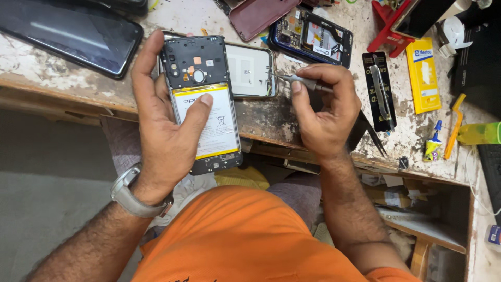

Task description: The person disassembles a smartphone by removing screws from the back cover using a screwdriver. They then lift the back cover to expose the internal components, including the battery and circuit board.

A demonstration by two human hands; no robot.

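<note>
Head camera looks straight down, and the left hand (162, 130) is wrapped around an opened phone (201, 102), its back cover off, thumb pressed flat on the white battery (214, 125) and fingers curled up along the phone's left edge. That phone sits tilted over the front edge of the tabletop (271, 117), top end over the worn surface, bottom end hanging out above the person's lap. Over to the right hand (323, 112): it's clenched on a small screwdriver (300, 81), slim grey handle pinched between thumb and fingertips, the thin tip pointing left toward the phone's upper right side, close to it, though I can't tell if it touches. Just behind the phone lies a clear back cover (250, 70), flat on the tabletop. Farther back there's a second opened phone (313, 36) with its circuit board showing, and a dark red case (258, 15) beside it. To the right, metal tweezers (383, 94) rest on a black card, next to a yellow packet (424, 75), and a small glue tube (433, 143) lies near the edge. At far left a big dark screen (68, 34) lies flat. A silver wristwatch (130, 196) sits on the left wrist, orange shirt (245, 240) below.
</note>
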